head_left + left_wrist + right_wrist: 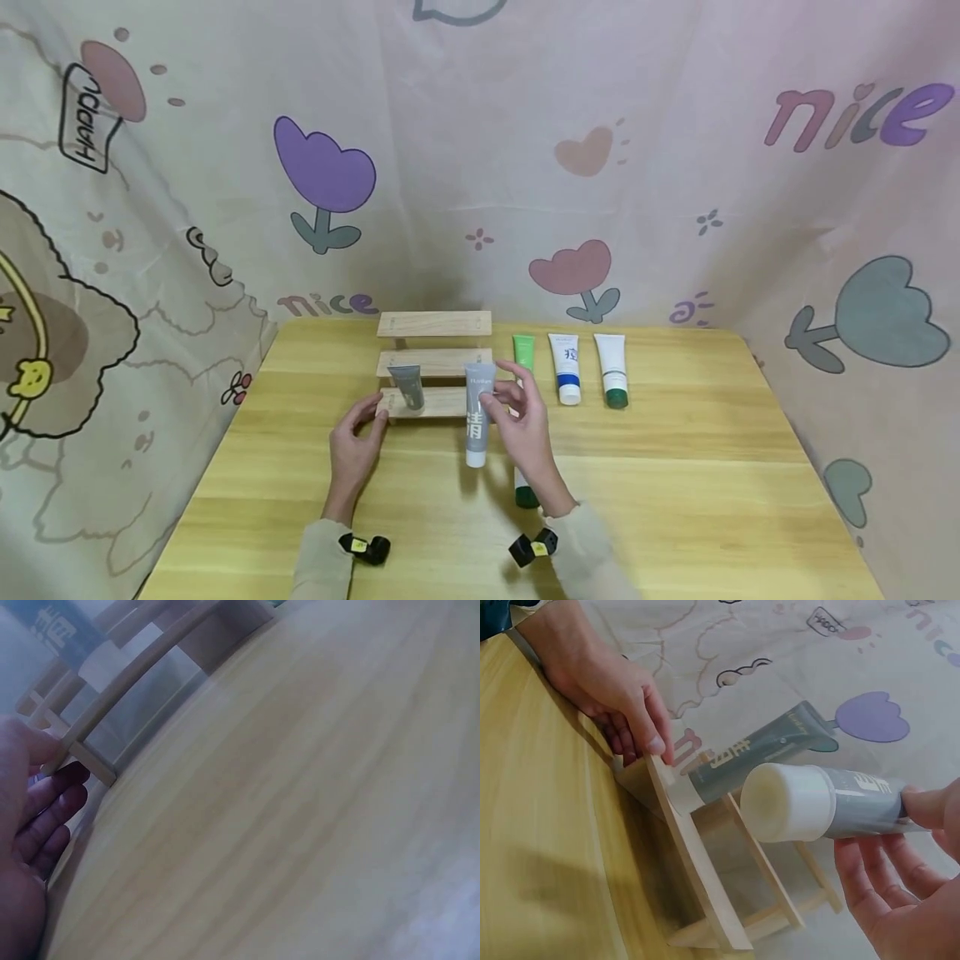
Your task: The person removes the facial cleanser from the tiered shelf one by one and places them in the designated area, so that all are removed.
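My right hand holds a grey squeeze tube with a white cap, pinched between thumb and fingers. The tube is raised, cap down, in front of the right part of a three-step wooden rack. In the right wrist view its white cap points toward the rack's lowest step. A smaller-looking grey tube stands on that step, left of the middle, leaning back. My left hand grips the left end of the same step; in the left wrist view its fingers are curled beneath the board.
Right of the rack stand a green tube, partly behind my right hand, a white tube with a blue band and a white tube with a green cap. Another dark green cap shows beneath my right wrist. A patterned cloth hangs behind the table.
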Demonstrator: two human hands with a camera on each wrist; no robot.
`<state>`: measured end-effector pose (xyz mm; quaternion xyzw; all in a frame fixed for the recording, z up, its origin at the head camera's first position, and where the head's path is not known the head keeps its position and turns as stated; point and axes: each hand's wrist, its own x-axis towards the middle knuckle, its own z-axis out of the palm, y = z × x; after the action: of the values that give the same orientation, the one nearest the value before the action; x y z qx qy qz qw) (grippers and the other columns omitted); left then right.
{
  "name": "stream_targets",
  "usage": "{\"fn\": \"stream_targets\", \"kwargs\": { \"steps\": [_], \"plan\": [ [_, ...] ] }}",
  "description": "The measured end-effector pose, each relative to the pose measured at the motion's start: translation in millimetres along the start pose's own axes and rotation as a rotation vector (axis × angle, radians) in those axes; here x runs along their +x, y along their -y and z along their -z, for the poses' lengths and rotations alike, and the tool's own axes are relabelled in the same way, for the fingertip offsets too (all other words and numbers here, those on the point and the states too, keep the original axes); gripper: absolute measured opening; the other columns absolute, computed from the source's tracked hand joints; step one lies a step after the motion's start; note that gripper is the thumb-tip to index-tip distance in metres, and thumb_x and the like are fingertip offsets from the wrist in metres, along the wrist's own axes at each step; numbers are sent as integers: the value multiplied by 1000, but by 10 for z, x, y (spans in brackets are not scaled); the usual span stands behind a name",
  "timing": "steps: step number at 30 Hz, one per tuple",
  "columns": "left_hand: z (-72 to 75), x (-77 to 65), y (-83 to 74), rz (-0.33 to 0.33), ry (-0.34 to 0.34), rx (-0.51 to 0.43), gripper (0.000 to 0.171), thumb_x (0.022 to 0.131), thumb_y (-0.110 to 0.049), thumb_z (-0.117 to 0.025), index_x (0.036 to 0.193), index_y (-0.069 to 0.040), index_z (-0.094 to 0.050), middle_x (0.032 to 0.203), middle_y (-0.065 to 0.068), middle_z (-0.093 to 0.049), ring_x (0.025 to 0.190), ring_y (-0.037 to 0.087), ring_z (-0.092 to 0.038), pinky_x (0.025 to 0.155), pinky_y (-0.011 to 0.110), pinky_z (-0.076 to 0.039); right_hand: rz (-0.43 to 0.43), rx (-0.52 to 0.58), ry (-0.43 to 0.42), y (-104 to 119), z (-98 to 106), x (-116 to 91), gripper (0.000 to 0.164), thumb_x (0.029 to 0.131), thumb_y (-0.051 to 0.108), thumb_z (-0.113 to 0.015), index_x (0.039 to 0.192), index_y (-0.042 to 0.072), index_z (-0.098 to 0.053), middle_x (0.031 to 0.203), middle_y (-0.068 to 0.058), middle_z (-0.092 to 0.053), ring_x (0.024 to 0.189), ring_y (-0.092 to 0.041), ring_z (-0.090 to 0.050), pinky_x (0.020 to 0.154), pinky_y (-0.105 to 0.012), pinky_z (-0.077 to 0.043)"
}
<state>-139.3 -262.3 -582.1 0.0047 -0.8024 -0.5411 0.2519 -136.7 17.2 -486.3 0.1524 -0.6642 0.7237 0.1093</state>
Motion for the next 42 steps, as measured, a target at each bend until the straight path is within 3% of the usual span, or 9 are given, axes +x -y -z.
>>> {"fn": "stream_targets", "kwargs": {
  "steps": [5, 8, 10, 16, 23, 27, 32, 37, 42],
  "plan": [
    [-1, 1, 109, 33, 18, -18, 28, 96, -9, -73, 124, -8, -73, 110, 12, -76, 95, 14, -68, 89, 21, -49, -15, 8, -3, 14, 94, -49, 50, 96, -2, -69, 143, 1, -50, 107, -24, -71, 90, -24, -71, 68, -35, -61],
    [-2, -12, 2, 41, 14, -18, 28, 95, -5, -73, 123, -3, -73, 108, 15, -76, 95, 25, -69, 89, 35, -51, -31, 1, -17, 30, 155, -84, 50, 96, 0, -71, 142, 4, -53, 106, -23, -72, 90, -24, -71, 68, -34, -61],
    [2, -18, -7, 44, 12, -16, 28, 95, -4, -73, 123, -2, -73, 107, 15, -76, 94, 27, -69, 88, 37, -51, -41, -19, -27, 41, 196, -100, 49, 95, 1, -72, 141, 8, -56, 105, -21, -73, 90, -25, -71, 67, -33, -60],
    [26, -7, 87, 54, 11, 0, 28, 95, -8, -74, 123, -8, -74, 108, 10, -76, 94, 10, -68, 87, 22, -49, -39, -68, -40, 34, 331, -147, 48, 95, 0, -72, 140, 3, -57, 103, -21, -73, 87, -22, -72, 62, -34, -60],
    [8, -5, 60, 61, 4, 8, 27, 95, -8, -74, 123, -8, -74, 108, 10, -76, 95, 19, -69, 89, 26, -50, -56, -93, -72, 73, 509, -200, 49, 94, -1, -73, 140, 4, -57, 103, -20, -74, 87, -18, -72, 63, -30, -59],
    [-10, -20, -8, 48, -10, 12, 28, 95, -3, -73, 122, -2, -73, 107, 15, -76, 94, 29, -70, 91, 37, -51, -73, -111, -99, 76, 623, -248, 49, 93, -2, -74, 139, 7, -59, 102, -20, -74, 88, -18, -72, 66, -28, -59],
    [7, -32, -209, 37, -1, -17, 28, 94, 4, -71, 122, 7, -70, 108, 22, -74, 96, 40, -68, 91, 53, -48, -93, -139, -137, 59, 753, -285, 47, 94, -1, -72, 139, 7, -60, 102, -22, -73, 90, -17, -71, 69, -26, -59],
    [49, -47, -331, 53, 6, -26, 28, 94, 4, -71, 122, 8, -70, 109, 22, -74, 96, 39, -69, 90, 54, -48, -136, -179, -162, 35, 848, -322, 46, 96, 2, -72, 140, 11, -61, 104, -20, -73, 94, -14, -70, 76, -24, -57],
    [51, -34, -345, 58, 8, -30, 28, 93, 4, -72, 121, 7, -70, 108, 24, -74, 96, 41, -69, 88, 54, -49, -137, -194, -182, 2, 934, -373, 48, 94, -8, -69, 139, 7, -61, 104, -23, -73, 95, -8, -69, 85, -22, -55]
  ]
}}
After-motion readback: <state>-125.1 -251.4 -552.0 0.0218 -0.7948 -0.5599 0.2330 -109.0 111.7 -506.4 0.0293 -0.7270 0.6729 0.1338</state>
